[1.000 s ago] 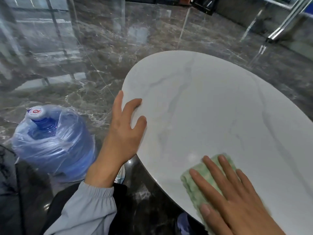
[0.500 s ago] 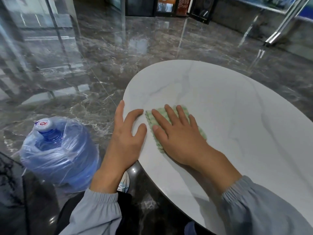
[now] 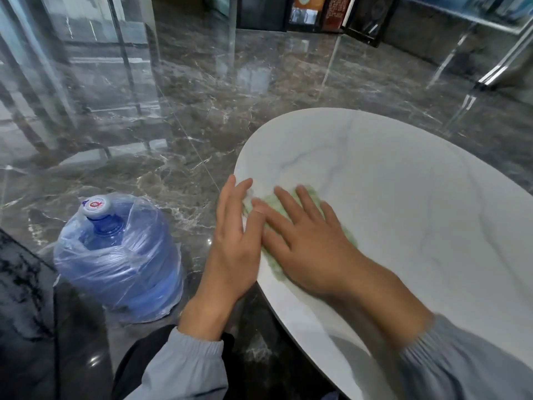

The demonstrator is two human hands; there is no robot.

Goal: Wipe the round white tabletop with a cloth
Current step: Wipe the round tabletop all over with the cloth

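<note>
A pale green cloth (image 3: 315, 198) lies on the near left part of the round white veined tabletop (image 3: 403, 212), close to its rim. The right hand (image 3: 308, 246) presses it flat, fingers straight and spread. Just left, the left hand (image 3: 233, 241) rests on the rim, fingers straight. Further left, a blue plastic-wrapped water jug (image 3: 118, 255) stands on the dark glossy marble floor (image 3: 202, 96).

Wiping stroke crosses to the left
The right hand (image 3: 311, 249) has slid the pale green cloth (image 3: 313, 197) across the round white veined tabletop (image 3: 403, 197), its fingers now meeting the left hand (image 3: 233, 241).
</note>
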